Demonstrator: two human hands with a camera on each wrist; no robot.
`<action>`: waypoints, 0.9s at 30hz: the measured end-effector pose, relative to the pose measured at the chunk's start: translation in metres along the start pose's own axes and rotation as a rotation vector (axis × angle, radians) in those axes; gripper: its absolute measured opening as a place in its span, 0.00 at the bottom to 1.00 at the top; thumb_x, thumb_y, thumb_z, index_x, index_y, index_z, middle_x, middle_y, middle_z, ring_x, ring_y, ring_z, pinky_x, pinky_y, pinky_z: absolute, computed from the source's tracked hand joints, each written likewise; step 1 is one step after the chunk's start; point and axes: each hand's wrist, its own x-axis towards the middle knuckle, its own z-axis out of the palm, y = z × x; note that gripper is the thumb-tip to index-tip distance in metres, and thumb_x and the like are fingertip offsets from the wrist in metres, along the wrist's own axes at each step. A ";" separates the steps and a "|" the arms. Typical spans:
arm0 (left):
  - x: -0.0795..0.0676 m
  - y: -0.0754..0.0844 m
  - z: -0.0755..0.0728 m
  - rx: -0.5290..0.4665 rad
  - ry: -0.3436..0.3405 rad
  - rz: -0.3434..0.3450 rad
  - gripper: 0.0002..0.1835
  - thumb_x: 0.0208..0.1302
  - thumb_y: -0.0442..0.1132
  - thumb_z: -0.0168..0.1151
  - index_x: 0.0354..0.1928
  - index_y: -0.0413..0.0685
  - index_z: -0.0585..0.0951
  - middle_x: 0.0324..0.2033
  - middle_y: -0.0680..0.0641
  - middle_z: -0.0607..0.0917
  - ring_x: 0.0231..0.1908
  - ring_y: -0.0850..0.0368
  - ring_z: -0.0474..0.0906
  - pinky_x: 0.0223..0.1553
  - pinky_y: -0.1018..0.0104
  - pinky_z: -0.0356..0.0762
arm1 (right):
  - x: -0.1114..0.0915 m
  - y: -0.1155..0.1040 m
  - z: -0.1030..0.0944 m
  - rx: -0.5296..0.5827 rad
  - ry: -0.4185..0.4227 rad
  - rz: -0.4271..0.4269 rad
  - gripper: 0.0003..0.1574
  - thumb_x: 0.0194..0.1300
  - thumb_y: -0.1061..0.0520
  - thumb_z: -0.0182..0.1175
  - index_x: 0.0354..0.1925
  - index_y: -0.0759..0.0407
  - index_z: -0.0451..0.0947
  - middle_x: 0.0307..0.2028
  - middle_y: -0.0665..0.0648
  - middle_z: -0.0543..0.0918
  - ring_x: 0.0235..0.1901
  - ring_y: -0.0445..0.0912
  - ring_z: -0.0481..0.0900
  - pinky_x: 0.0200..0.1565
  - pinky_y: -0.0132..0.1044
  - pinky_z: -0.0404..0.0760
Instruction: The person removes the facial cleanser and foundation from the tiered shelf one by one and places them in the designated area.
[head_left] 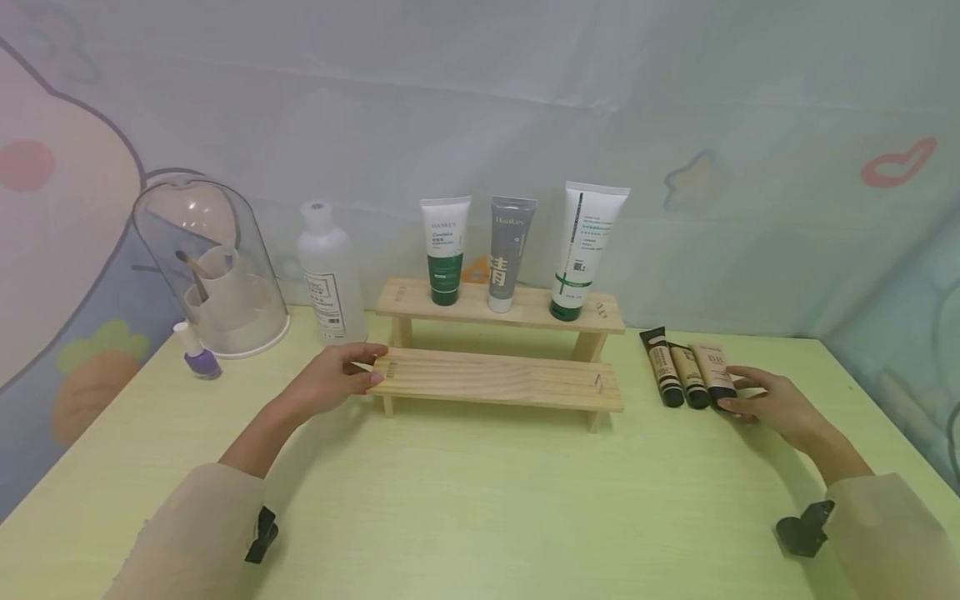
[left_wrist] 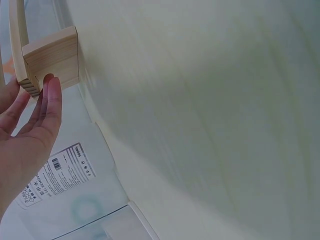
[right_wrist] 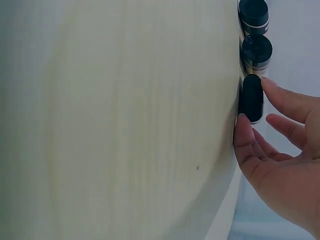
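Nearest the camera, the person's left sleeve [head_left: 180, 533] and right sleeve [head_left: 892, 533], both beige, reached in from the lower corners, with a small black device [head_left: 261, 535] at the left cuff and another beside the right. The left hand [head_left: 330, 383] gripped the left end of the lower wooden shelf [head_left: 495, 379], its fingers pinching the board's edge from above and below. Well apart on the right, the right hand [head_left: 776, 408] had its fingers bent about the black-capped near end of the BB tube [head_left: 712, 367], pinching it. That tube lay flat on the pale surface [head_left: 480, 500], right of the shelf, the rightmost in a row with a slim gold tube [head_left: 688, 375] and a dark-ended tube [head_left: 662, 362]. Behind the lower shelf stood the upper wooden shelf [head_left: 532, 308], bearing three upright tubes: a white-and-green tube [head_left: 447, 242], a grey tube [head_left: 512, 250] and a taller white tube [head_left: 588, 250]. To the left stood a translucent bottle [head_left: 330, 267], then a clear dome [head_left: 262, 275] over a cup [head_left: 221, 287] holding a brush, with purple nail polish [head_left: 201, 362] just beside it.
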 end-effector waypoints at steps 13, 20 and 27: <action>0.002 -0.001 0.000 0.001 0.002 0.004 0.22 0.63 0.28 0.54 0.58 0.25 0.66 0.51 0.28 0.72 0.45 0.41 0.75 0.42 0.60 0.79 | -0.009 -0.005 -0.011 -0.025 -0.002 -0.035 0.45 0.63 0.54 0.58 0.65 0.77 0.47 0.54 0.82 0.60 0.33 0.50 0.78 0.35 0.40 0.81; 0.002 -0.002 0.000 0.003 0.003 0.008 0.22 0.62 0.28 0.54 0.57 0.24 0.66 0.51 0.28 0.72 0.44 0.42 0.76 0.41 0.61 0.79 | -0.013 -0.023 -0.018 -0.072 0.013 -0.089 0.45 0.64 0.51 0.57 0.66 0.72 0.48 0.54 0.78 0.63 0.38 0.57 0.78 0.39 0.45 0.81; 0.002 -0.001 0.000 0.005 0.001 0.008 0.22 0.63 0.28 0.54 0.58 0.25 0.66 0.51 0.27 0.72 0.45 0.41 0.76 0.42 0.61 0.79 | -0.014 -0.050 -0.018 -0.095 0.001 -0.154 0.41 0.65 0.50 0.56 0.67 0.68 0.52 0.55 0.75 0.66 0.40 0.59 0.78 0.42 0.54 0.77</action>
